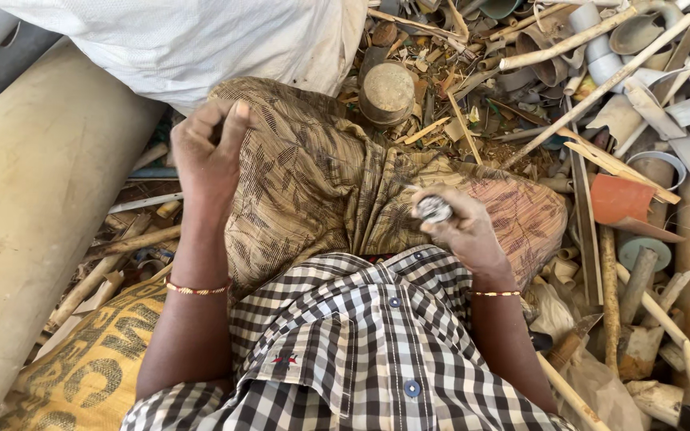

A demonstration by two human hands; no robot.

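The person sits among a heap of scrap, looking down over a black-and-white checked shirt [345, 343] and a brown patterned cloth [313, 183] draped over the lap and knees. The right hand [461, 227] rests on the cloth near the right knee, its fingers [473, 209] curled around a small round silvery metal piece [434, 209], whose end shows between thumb and forefinger; what kind of part it is cannot be told. The left hand [208, 152] is raised over the left knee with its fingers [233, 120] drawn together in a loose fist, and whether they pinch anything cannot be told. A thin gold bangle [198, 290] sits on the left wrist and another bangle [495, 294] on the right. Well to the left lies a large pale pipe [33, 207], with a white sack [201, 40] above it and a yellow printed sack [89, 359] beside the left arm. Beyond the knees stands a round dusty pipe cap [387, 92], and to the right lie long pale sticks [600, 84], cut pipe ends and an orange curved shard [620, 199], all piled loosely on the floor.
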